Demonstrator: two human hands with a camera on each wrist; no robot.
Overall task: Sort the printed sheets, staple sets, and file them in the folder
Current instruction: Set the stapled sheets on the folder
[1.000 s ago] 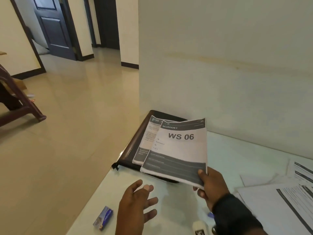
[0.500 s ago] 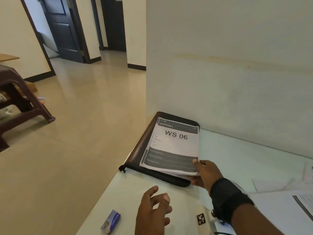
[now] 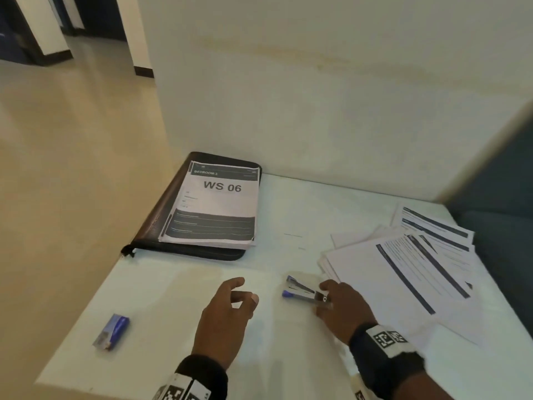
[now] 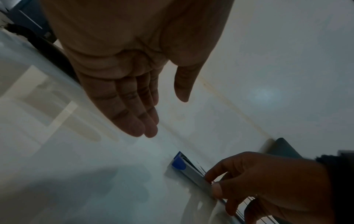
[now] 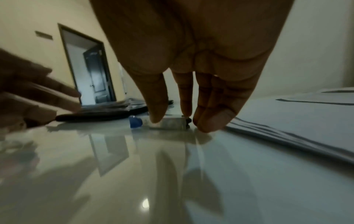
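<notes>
Right hand [image 3: 343, 308] left WS 06 set [image 3: 213, 206], now pinching stapler [image 3: 302, 291].

The right hand [image 5: 187, 63] reaches down, thumb and fingers [image 5: 208, 119] either side of the stapler [image 5: 168, 122] lying on the glossy tabletop [image 5: 134, 174]; paper stack [image 5: 296, 121] at right, dark folder [image 5: 99, 115] behind, left hand [image 5: 28, 94] blurred

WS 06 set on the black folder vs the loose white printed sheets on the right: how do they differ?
The WS 06 set lies squared up on the black folder; the loose white printed sheets lie fanned and skewed, directly on the white table. The set shows a large title; the sheets show lines of small text. Both are white with dark bands, untouched by either hand.
</notes>
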